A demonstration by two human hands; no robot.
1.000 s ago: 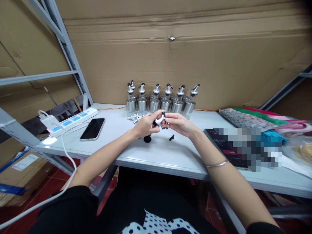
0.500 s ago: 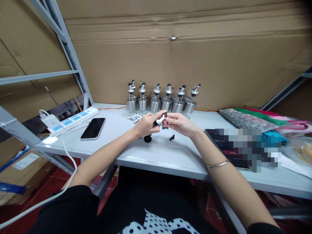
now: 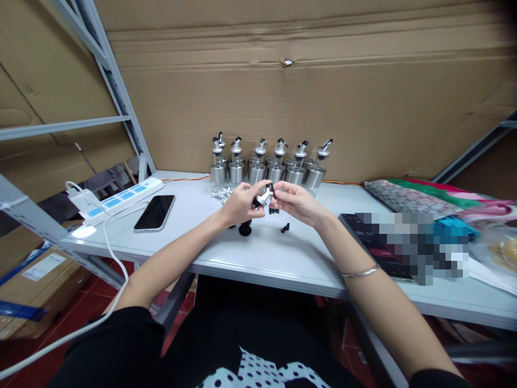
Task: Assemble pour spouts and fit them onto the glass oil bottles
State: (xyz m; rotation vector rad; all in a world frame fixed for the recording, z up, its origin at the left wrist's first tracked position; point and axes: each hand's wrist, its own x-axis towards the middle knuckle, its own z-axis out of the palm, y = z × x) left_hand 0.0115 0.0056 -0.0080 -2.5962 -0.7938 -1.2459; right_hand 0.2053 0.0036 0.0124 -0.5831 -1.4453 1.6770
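While above table (image 3: 283, 258), both hands' grip holds small spout part (image 3: 264, 198), seemingly: left hand (image 3: 238, 203), right hand (image 3: 297, 202).

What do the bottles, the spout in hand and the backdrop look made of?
Bottles: brushed-metal sleeves, likely steel, judging by the dull silver sheen; a clear base shows below, glass or plastic.
Spout, held by left hand and right hand: shiny silver with black parts, probably plated plastic or metal.
Backdrop: brown creased cardboard.
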